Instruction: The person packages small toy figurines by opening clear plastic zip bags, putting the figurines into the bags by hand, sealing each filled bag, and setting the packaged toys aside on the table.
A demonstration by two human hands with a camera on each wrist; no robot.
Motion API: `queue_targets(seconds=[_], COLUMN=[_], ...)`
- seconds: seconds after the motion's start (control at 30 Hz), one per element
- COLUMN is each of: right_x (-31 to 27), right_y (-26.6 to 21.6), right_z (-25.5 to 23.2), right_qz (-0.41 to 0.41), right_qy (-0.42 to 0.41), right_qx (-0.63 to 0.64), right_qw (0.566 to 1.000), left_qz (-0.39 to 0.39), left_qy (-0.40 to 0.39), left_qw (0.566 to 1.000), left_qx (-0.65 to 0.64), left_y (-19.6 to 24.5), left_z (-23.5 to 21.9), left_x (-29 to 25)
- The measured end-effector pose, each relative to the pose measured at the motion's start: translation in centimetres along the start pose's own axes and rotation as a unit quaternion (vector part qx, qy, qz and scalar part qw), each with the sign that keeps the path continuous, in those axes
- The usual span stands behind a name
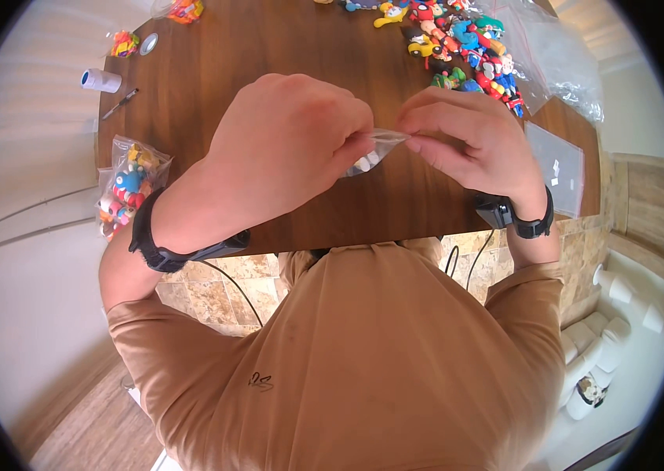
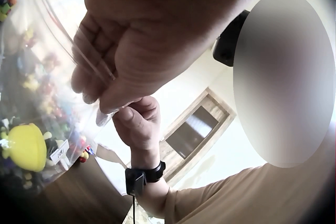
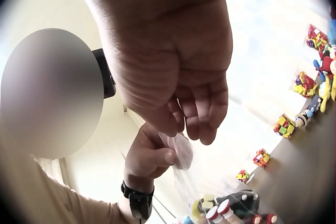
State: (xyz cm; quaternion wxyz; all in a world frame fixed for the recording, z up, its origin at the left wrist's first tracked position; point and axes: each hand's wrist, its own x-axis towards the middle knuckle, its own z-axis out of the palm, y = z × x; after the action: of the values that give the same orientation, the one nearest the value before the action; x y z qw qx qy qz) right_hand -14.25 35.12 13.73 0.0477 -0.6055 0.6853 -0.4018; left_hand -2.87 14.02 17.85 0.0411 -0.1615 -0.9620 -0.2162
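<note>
My left hand [image 1: 293, 145] and right hand [image 1: 473, 137] are raised over the near part of the brown table, close together. Between them is a clear plastic zip bag [image 1: 387, 139], its top edge pinched by fingers and thumb from each side. Small white pieces [image 1: 366, 162] show just under the edge, while my left hand covers most of the bag. In the left wrist view, a round yellow toy [image 2: 27, 148] and a small white printed tag [image 2: 60, 152] appear through the plastic. The right wrist view shows red-and-white toy shoes [image 3: 220, 212] below the hands.
A heap of colourful toy figures [image 1: 465, 51] covers the table's far right, beside large clear plastic bags [image 1: 560, 59]. Another flat bag [image 1: 556, 169] lies at the right edge. Along the left are filled toy bags [image 1: 132, 184], a pen [image 1: 119, 104] and a white bottle [image 1: 101, 81].
</note>
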Motion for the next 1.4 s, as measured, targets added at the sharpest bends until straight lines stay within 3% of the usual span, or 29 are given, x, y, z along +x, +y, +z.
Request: queue_targets(seconds=[0.7,1.4], right_x=[0.0,0.0], right_y=[0.0,-0.2], right_z=[1.4,1.4], right_qz=[-0.035,-0.049], right_qy=[0.058,0.053], right_qx=[0.033,0.033], right_qw=[0.997,0.997], left_qz=[0.041,0.044], left_qy=[0.051,0.067], left_qw=[0.997,0.996], left_qx=[-0.037,-0.044], left_y=[0.7,1.1], left_z=[1.1,1.3], left_x=[0.3,0.4])
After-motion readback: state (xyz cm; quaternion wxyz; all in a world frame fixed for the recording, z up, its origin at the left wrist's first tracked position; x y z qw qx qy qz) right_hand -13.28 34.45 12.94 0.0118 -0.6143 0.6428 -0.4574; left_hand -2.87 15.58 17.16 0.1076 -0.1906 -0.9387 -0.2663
